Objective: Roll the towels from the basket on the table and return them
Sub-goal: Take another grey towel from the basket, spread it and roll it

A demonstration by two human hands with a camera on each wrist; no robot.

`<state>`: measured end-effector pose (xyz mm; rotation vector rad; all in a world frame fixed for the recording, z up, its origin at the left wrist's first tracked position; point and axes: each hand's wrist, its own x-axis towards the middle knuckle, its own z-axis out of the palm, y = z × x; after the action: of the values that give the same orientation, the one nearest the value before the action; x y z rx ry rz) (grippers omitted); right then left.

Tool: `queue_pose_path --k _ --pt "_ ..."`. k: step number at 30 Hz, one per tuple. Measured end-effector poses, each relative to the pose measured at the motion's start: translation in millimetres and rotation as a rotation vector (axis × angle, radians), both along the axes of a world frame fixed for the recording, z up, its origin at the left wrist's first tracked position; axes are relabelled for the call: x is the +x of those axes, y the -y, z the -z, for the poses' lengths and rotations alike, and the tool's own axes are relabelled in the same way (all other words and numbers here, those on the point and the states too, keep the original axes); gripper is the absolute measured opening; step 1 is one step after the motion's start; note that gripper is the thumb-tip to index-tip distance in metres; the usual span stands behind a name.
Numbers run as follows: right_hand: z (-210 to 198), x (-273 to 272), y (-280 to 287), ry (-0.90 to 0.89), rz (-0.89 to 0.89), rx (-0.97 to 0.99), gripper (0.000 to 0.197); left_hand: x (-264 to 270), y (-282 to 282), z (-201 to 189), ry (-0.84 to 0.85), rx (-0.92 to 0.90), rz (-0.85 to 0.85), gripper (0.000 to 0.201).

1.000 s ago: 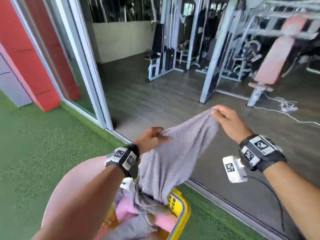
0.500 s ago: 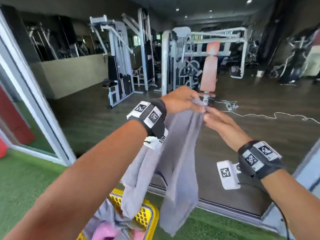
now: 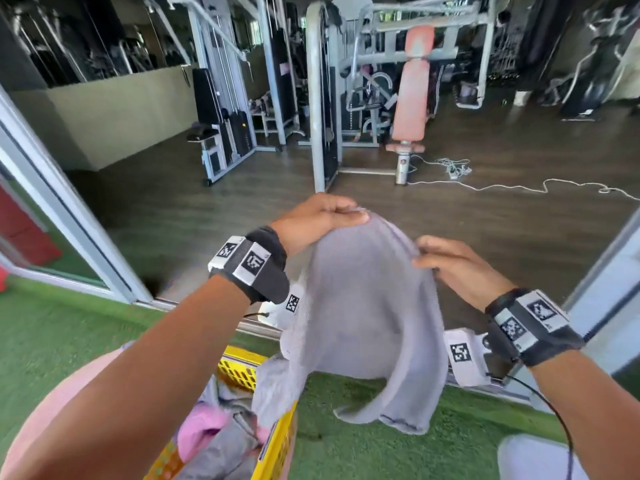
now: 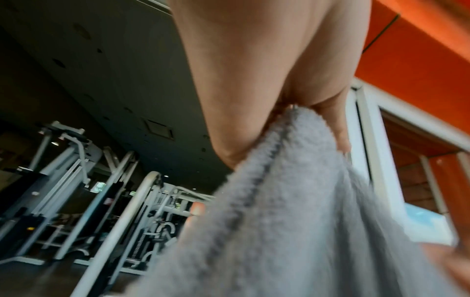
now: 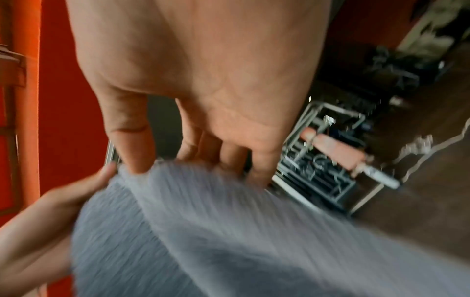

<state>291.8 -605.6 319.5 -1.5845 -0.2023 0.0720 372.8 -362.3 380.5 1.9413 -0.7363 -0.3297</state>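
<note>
Head view cuts off a lot: the table (image 3: 52, 410) is only a pink curve under the left arm, and the yellow basket (image 3: 273, 441) is half hidden by that arm and by the grey towel (image 3: 363, 317), so I can't count the pink and grey towels piled inside it. Both wrist views are smeared with blur, the right one worst, so the towel's weave is just streaks there. The towel is up in the air above the basket, held along its top edge, its lower corners drooping toward the green turf (image 3: 398, 455). The left hand (image 3: 313, 221) has fingers curled over the top left edge, thumb pinching underneath. The right hand (image 3: 450, 263) pinches the right edge between thumb and bent fingers (image 5: 229, 156). The hands are near each other but apart.
</note>
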Motion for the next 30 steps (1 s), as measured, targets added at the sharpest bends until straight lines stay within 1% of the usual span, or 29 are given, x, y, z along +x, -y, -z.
queue_pose_path --k 1,2,3,4,5,7,8,11,13,15,17,20,22,23,25,26,28,29,30 --pt "7.8 -3.4 -12.4 -0.047 -0.064 -0.016 0.033 -5.0 11.0 -2.1 0.038 0.024 0.020 0.035" --pt "13.5 -7.2 -25.1 -0.084 -0.107 0.029 0.041 -10.3 22.6 -4.7 0.080 0.073 0.045 0.025" --pt "17.4 -9.3 -34.5 -0.104 -0.112 0.112 0.051 -14.5 32.4 -5.0 0.105 0.121 0.080 0.021" --pt "19.3 -11.3 -40.1 -0.103 -0.089 0.193 0.057 -17.2 39.2 -3.1 0.110 0.159 0.121 0.020" --pt "20.6 -12.7 -42.0 -0.083 -0.048 0.261 0.054 -16.9 42.1 1.9 0.101 0.188 0.139 0.020" --pt "23.5 -17.0 -38.4 -0.054 0.017 0.343 0.031 -19.0 39.0 13.0 0.040 0.221 0.151 0.023" --pt "26.1 -19.2 -36.2 -0.053 0.025 0.362 0.025 -20.6 35.7 19.9 -0.013 0.214 0.163 0.026" --pt "31.4 -25.9 -40.7 -0.051 0.008 0.323 0.036 -27.5 29.5 39.6 -0.091 0.131 0.181 0.029" --pt "33.4 -28.3 -49.4 -0.035 0.036 0.260 0.037 -32.4 27.0 49.1 -0.096 0.087 0.144 0.021" --pt "33.1 -29.8 -53.1 -0.009 0.105 0.247 0.038 -39.4 24.3 53.9 -0.096 0.060 0.117 0.016" --pt "28.9 -30.1 -49.1 0.039 0.165 0.236 0.042 -43.3 20.8 58.9 -0.136 0.063 0.133 0.024" --pt "25.0 -26.8 -36.6 0.060 0.231 0.235 0.041 -41.9 18.7 71.1 -0.199 0.066 0.118 0.038" --pt "28.5 -25.4 -33.9 0.069 0.222 0.184 0.044 -39.3 22.0 80.5 -0.209 0.026 0.055 0.051" --pt "33.4 -25.7 -33.7 0.074 0.218 0.141 0.046 -38.7 23.9 87.0 -0.200 0.007 0.020 0.051" --pt "44.5 -28.7 -33.1 0.083 0.215 0.075 0.048 -38.8 23.1 103.2 -0.179 -0.019 -0.043 0.032" --pt "49.7 -31.7 -31.9 0.082 0.220 0.040 0.047 -38.3 18.1 115.9 -0.193 -0.034 -0.084 0.026" --pt "59.8 -39.7 -29.3 0.081 0.212 -0.066 0.045 -37.2 -4.0 149.3 -0.244 -0.049 -0.265 0.033" --pt "65.0 -44.6 -29.1 0.074 0.193 -0.124 0.047 -34.5 -20.5 172.7 -0.255 -0.010 -0.384 0.033" --pt "72.1 -50.0 -28.5 0.055 0.174 -0.176 0.046 -35.3 -38.8 196.4 -0.246 0.071 -0.487 0.029"
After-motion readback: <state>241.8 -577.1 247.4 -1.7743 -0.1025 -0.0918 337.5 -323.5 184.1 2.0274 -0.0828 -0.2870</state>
